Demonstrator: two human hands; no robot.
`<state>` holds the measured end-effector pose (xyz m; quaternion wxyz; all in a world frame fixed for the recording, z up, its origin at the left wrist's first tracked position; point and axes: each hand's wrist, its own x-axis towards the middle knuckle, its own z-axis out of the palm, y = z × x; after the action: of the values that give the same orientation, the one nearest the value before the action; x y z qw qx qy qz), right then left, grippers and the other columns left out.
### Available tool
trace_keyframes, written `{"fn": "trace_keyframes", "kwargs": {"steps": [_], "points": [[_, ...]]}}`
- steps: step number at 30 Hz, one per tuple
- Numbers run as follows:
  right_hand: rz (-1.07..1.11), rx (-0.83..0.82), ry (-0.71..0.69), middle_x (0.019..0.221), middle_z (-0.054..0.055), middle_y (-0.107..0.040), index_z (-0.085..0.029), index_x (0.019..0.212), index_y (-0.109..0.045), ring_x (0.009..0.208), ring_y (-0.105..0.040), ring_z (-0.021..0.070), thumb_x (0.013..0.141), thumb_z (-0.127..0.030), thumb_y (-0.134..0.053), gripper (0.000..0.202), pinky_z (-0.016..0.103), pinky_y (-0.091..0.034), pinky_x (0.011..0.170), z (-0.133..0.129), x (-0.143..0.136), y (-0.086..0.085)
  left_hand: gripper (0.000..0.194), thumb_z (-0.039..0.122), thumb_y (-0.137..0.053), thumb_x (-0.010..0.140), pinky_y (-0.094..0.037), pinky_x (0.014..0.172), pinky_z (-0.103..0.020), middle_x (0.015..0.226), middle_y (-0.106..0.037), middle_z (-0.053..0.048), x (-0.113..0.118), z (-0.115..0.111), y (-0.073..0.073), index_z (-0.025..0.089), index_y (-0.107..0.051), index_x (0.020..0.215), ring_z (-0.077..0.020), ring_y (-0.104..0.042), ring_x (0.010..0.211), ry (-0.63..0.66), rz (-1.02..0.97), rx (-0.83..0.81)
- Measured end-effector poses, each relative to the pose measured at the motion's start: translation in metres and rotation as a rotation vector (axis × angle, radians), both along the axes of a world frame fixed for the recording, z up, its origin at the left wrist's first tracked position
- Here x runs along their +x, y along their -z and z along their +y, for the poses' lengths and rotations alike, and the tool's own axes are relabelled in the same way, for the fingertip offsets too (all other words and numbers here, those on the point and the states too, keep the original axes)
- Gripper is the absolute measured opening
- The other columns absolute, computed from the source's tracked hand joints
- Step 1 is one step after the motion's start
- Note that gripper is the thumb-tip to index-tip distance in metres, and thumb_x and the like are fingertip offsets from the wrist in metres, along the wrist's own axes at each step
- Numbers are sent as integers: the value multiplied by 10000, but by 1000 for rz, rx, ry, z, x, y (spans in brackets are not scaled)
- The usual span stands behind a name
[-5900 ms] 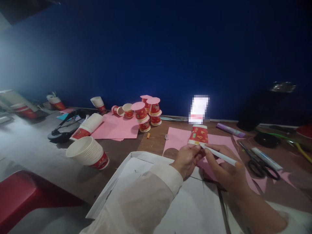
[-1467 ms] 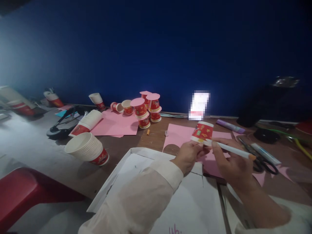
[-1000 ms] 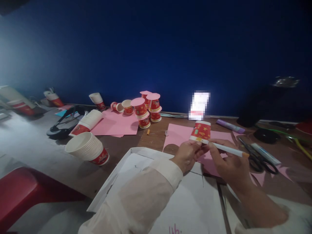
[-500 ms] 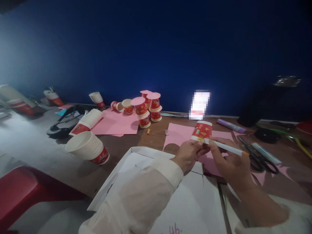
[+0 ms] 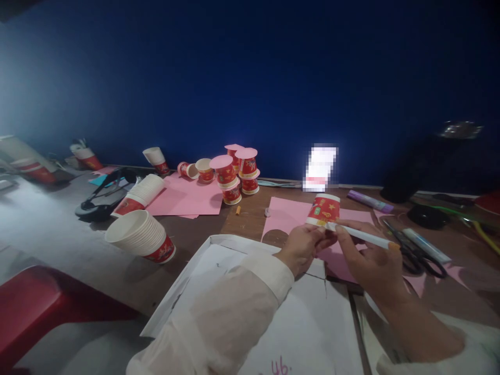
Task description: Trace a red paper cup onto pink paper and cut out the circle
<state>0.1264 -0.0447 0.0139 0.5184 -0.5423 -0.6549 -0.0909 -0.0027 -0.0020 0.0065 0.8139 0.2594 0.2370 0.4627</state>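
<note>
In my left hand (image 5: 302,247) is a red paper cup (image 5: 324,208) with gold print, gripped near its lower edge and turned base up. My right hand (image 5: 369,255) pinches a slim white pen (image 5: 365,237) with an orange end. Its other end meets the cup's lower edge, beside my left fingertips; the exact tip is hard to make out. Beneath both hands lie pink paper (image 5: 289,216) with a round cut-out and a white box lid (image 5: 230,245). Scissors (image 5: 422,255) with black handles rest right of my right hand.
Red cups topped with pink discs (image 5: 224,162) are piled at the back. Nested paper cups (image 5: 144,237) lie to the left. A small orange cap (image 5: 238,210) is on the table. A purple tube (image 5: 370,201) and a clear tube (image 5: 426,245) lie right. A red stool (image 5: 35,297) stands front left.
</note>
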Motion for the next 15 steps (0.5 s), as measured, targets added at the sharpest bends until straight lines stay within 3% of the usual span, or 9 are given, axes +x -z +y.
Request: {"fn": "trace_keyframes", "kwargs": {"steps": [7, 11, 15], "points": [[-132, 65, 32, 842, 47, -771, -245, 920, -693, 702, -723, 201, 954, -287, -645, 72, 329, -590, 658, 0, -1, -4, 392, 348, -981, 563, -499, 1063, -458, 765, -703, -77, 1, 1, 3, 106, -720, 725, -237, -713, 905, -19, 1, -8], [-119, 61, 21, 858, 52, -774, -244, 929, -696, 710, -727, 204, 954, -289, -650, 69, 336, -595, 676, 0, 0, -3, 484, 393, -1014, 474, -511, 1048, -442, 768, -706, -71, 1, 1, 4, 100, -726, 730, -199, -692, 827, -22, -13, -4], [-103, 42, 37, 900, 56, -786, -241, 963, -715, 748, -736, 208, 966, -302, -635, 99, 344, -606, 710, 1, 0, -1, 476, 403, -1008, 489, -516, 1045, -449, 783, -714, -82, 1, 0, 1, 107, -727, 733, -234, -712, 884, -24, -17, 6]]}}
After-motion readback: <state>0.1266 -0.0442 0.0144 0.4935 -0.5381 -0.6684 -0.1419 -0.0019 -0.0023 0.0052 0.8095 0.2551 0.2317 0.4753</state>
